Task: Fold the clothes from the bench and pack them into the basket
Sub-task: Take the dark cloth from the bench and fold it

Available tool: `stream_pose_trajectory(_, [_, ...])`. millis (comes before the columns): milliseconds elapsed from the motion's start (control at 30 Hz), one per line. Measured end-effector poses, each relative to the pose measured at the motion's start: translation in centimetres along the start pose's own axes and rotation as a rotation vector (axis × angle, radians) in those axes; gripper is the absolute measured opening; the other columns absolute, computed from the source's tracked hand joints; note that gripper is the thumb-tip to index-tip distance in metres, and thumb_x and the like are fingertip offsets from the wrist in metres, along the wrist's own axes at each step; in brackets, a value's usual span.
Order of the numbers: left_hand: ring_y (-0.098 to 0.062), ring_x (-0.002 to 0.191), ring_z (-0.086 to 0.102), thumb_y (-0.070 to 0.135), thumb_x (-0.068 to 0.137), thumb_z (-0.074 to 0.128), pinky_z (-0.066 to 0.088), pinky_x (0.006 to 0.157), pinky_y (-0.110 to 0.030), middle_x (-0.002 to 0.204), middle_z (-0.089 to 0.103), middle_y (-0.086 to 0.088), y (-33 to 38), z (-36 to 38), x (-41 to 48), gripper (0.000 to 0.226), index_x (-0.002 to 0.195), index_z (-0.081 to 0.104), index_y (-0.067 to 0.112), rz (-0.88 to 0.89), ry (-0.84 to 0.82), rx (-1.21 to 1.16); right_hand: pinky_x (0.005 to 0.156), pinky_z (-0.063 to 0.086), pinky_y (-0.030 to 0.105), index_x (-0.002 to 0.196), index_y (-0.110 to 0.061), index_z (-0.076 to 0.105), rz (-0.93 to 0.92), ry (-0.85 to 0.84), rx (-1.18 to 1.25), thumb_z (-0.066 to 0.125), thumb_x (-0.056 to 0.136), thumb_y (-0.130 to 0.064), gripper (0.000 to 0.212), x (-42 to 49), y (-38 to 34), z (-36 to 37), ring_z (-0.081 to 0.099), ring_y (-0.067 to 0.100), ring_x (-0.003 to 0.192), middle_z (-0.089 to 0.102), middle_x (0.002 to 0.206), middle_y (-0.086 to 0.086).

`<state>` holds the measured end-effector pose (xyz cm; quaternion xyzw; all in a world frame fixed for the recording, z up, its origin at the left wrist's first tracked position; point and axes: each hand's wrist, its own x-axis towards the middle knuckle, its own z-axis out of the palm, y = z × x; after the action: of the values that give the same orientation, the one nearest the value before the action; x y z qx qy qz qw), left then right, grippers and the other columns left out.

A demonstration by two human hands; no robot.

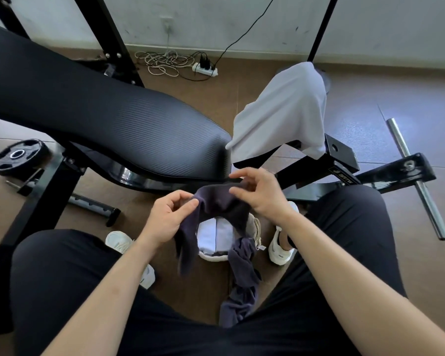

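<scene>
- Head view: a seated person in black trousers looks down between the knees; the left hand (170, 214) and right hand (260, 194) hold up a dark garment (224, 204) just in front of the bench (108, 116).
- Left hand: thumb and curled fingers pinch the garment's left edge.
- Right hand: thumb and forefinger nip the garment's top edge, the other fingers loosely bent above it.
- The garment hangs as an arch between the 2 hands. Its held span runs left to right across the picture, roughly along the bench's near edge.
- From that span 2 ends drop toward the person: 1 below the left hand, the other, longer and crumpled, down the right side and between the thighs.
- The basket (213, 256) stands on the floor right under the garment, between the white shoes (280, 250); a folded white cloth (213, 235) lies in it. The longer end trails over the basket's right rim.
- A pale shirt (285, 111) is draped over an upright of the bench frame, to the right of the black pad and well apart from the hands.
- On the floor: a plate (18, 156) at left, a steel bar (419, 181) at right, a power strip (204, 68) with coiled cables by the wall.
</scene>
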<state>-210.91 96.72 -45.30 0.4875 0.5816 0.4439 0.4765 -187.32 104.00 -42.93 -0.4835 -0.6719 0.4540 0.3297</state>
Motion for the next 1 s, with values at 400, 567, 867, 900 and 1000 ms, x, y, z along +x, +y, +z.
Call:
stream_pose_trajectory(400, [-0.012,0.074,0.065,0.015,0.093,0.071,0.053,0.067,-0.021,0.081,0.071,-0.007,1.3,0.4,-0.9,0.008,0.097,0.074,0.008,-0.079,-0.205,0.104,0.047,0.051,0.027,0.089,-0.016,0.071,0.137,-0.330,0.085,0.077,0.089,-0.016,0.006,-0.5,-0.5,1.9,0.063,0.016,0.058,0.068,0.073,-0.001])
stream_pose_trajectory(567, [-0.009,0.071,0.066,0.021,0.091,0.074,0.053,0.064,-0.019,0.078,0.072,-0.002,1.3,-1.0,-0.9,0.012,0.090,0.074,0.009,-0.139,-0.197,0.176,0.037,0.042,0.021,0.086,-0.015,0.067,0.187,0.051,0.226,0.072,0.093,-0.011,0.009,1.1,0.2,0.0,0.048,0.018,0.048,0.065,0.067,-0.004])
stream_pose_trajectory(867, [-0.005,0.078,0.072,0.016,0.092,0.074,0.054,0.067,-0.015,0.085,0.078,0.003,0.4,-3.1,-0.6,0.004,0.093,0.078,0.017,-0.159,-0.075,0.237,0.041,0.044,0.026,0.085,-0.018,0.066,0.290,0.516,0.351,0.071,0.095,-0.017,0.011,2.7,1.6,-3.6,0.046,0.016,0.042,0.060,0.075,0.008])
stream_pose_trajectory(900, [-0.004,0.081,0.072,0.017,0.092,0.073,0.054,0.068,-0.014,0.085,0.078,0.005,0.4,-3.2,-0.6,0.006,0.093,0.078,0.019,-0.157,-0.072,0.272,0.041,0.044,0.026,0.085,-0.018,0.066,0.297,0.552,0.365,0.070,0.095,-0.017,0.011,2.8,1.6,-3.9,0.047,0.015,0.042,0.060,0.074,0.006])
stream_pose_trajectory(1000, [-0.008,0.088,0.071,0.017,0.092,0.073,0.055,0.076,-0.020,0.090,0.077,0.007,0.1,-3.7,-0.6,0.010,0.098,0.078,0.024,-0.152,-0.114,0.407,0.039,0.044,0.024,0.084,-0.019,0.064,0.297,0.629,0.399,0.069,0.096,-0.016,0.013,3.0,1.6,-4.8,0.046,0.013,0.041,0.060,0.073,0.001])
